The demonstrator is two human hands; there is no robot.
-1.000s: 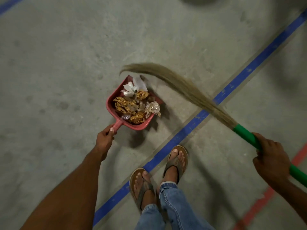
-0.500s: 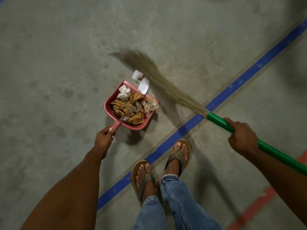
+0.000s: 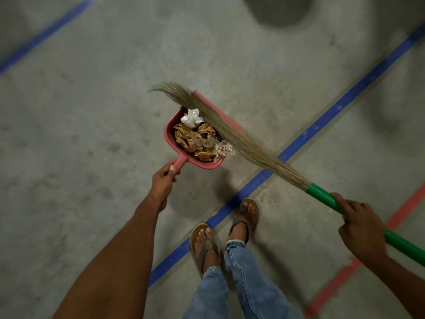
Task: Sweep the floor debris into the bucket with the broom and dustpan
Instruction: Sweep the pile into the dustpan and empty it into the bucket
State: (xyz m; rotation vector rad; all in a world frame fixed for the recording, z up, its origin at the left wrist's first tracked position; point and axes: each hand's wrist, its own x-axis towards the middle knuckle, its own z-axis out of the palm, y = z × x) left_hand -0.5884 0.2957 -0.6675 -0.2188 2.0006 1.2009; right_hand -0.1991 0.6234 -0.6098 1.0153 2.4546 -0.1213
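the left hand point(image 3: 164, 183) is closed around the short handle of a red plastic dustpan point(image 3: 169, 134), which is in the middle of the scene, a little far from the feet. inside it lie brown crumpled wrappers point(image 3: 195, 140) and a white crumpled paper point(image 3: 192, 118). a clear plastic wrapper point(image 3: 224, 149) sits just at its near right edge and, i think, could fall out.

the right hand point(image 3: 361, 229) grasps the green handle of a long grass broom point(image 3: 230, 132), and the bristles lie across the right side of the pan, over its open mouth.

on the grey concrete floor point(image 3: 92, 134) around the pan i see no other loose pieces, so i judge the sweeping part is almost done. what is left is to carry the pan and empty it. a grey round shape point(image 3: 278, 10) at the far edge may be the bucket, but it is too blurred to tell.
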